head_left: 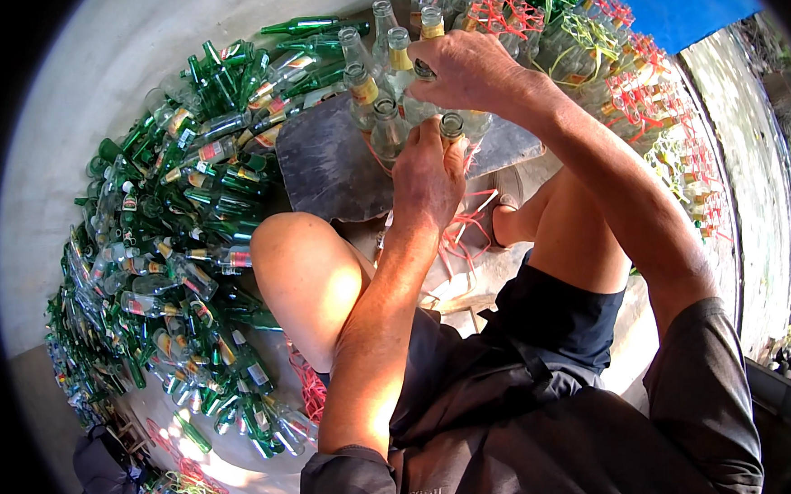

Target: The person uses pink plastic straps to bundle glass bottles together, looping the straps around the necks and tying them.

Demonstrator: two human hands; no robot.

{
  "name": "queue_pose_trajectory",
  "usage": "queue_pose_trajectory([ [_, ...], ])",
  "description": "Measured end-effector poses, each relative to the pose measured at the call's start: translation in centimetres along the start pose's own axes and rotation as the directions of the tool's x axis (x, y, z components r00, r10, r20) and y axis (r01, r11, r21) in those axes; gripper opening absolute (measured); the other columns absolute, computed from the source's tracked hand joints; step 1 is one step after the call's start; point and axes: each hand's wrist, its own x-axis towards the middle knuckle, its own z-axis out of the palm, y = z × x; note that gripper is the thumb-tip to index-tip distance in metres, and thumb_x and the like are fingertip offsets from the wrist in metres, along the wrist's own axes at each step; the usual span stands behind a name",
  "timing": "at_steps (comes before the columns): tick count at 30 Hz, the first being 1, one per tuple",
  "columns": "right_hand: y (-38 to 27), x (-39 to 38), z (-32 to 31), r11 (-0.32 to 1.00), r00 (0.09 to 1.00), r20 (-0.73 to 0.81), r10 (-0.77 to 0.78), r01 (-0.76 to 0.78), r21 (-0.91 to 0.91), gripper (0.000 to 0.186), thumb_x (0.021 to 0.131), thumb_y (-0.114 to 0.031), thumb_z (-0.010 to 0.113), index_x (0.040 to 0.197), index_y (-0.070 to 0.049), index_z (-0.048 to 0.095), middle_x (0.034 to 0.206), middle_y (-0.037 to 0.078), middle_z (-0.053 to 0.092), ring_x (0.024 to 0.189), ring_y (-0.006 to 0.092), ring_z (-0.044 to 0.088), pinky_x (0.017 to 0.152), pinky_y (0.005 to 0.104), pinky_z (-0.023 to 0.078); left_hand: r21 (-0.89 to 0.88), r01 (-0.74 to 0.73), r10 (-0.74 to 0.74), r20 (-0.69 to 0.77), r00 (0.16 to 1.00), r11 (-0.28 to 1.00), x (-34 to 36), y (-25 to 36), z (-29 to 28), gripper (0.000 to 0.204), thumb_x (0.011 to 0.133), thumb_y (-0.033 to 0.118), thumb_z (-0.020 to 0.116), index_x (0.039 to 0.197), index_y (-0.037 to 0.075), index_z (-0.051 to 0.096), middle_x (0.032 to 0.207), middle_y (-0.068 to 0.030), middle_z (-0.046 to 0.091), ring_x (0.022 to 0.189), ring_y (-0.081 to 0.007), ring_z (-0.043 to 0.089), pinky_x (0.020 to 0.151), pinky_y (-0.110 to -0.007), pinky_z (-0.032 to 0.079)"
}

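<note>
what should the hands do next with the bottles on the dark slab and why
Probably nudge the bottles on the slab closer together: the left hand and right hand are both at the bottle necks, and gaps show between some of those necks.

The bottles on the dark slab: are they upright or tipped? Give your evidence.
Upright: the bottles stand close together on the slab, mouths facing up.
</note>
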Motion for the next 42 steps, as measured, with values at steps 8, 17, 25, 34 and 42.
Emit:
queue_pose_trajectory([
  [8,0.4,-0.1,0.5,1.0,0.994,0.102,-0.025,0.023,0.019,0.036,0.086,-0.036,0.073,0.107,-0.006,0.069,0.083,0.021,0.072,0.086,0.0432,0.073,0.078,0.0556,0.058,0.008,0.07,-0.071,0.027,0.997,0.997,0.2,0.6,-0.2,0.032,0.098,0.017,0.066,0.12,-0.004,0.06,0.104,-0.0313,0.068,0.098,-0.0523,0.067,0.08,-0.055,0.054],
  [17,0.7,0.5,0.9,1.0,0.98,0.197,-0.017,0.012,0.026,0.044,0.085,-0.039,0.075,0.114,-0.006,0.071,0.093,0.023,0.074,0.093,0.043,0.073,0.084,0.0554,0.057,0.021,0.07,-0.071,0.048,0.996,0.997,0.2,0.5,-0.6,0.031,0.098,0.017,0.066,0.117,-0.006,0.06,0.104,-0.0325,0.068,0.098,-0.0524,0.067,0.082,-0.054,0.054],
  [25,0.1,0.0,0.2,0.988,0.982,0.184,0.047,-0.072,0.135,0.053,0.089,-0.051,0.074,0.109,-0.002,0.069,0.093,0.025,0.074,0.092,0.0448,0.073,0.082,0.0562,0.057,-0.026,0.086,-0.084,0.051,0.995,0.996,0.1,-0.3,-0.2,0.03,0.098,0.018,0.068,0.118,-0.004,0.062,0.103,-0.0288,0.07,0.097,-0.0471,0.07,0.083,-0.05,0.054],
  [34,-1.2,-5.7,-0.1,0.997,0.814,-0.581,0.017,0.027,0.067,0.035,0.093,-0.028,0.075,0.113,0.0,0.066,0.091,0.018,0.07,0.087,0.0362,0.07,0.075,0.0449,0.056,-0.003,0.041,-0.041,0.062,0.997,0.999,0.3,-0.7,0.0,0.026,0.099,0.019,0.069,0.112,-0.002,0.062,0.094,-0.0245,0.072,0.09,-0.0433,0.072,0.078,-0.048,0.055],
  [42,-6.8,-21.1,-15.0,-0.454,0.844,-0.52,-0.131,0.415,0.788,0.033,0.097,-0.015,0.068,0.069,-0.002,0.058,0.066,0.007,0.058,0.055,0.0189,0.053,0.053,0.0329,0.045,-0.018,-0.035,0.036,0.055,0.998,0.999,1.2,-0.6,2.0,0.019,0.101,0.018,0.07,0.111,0.002,0.065,0.091,-0.015,0.074,0.076,-0.028,0.075,0.07,-0.041,0.057],
])
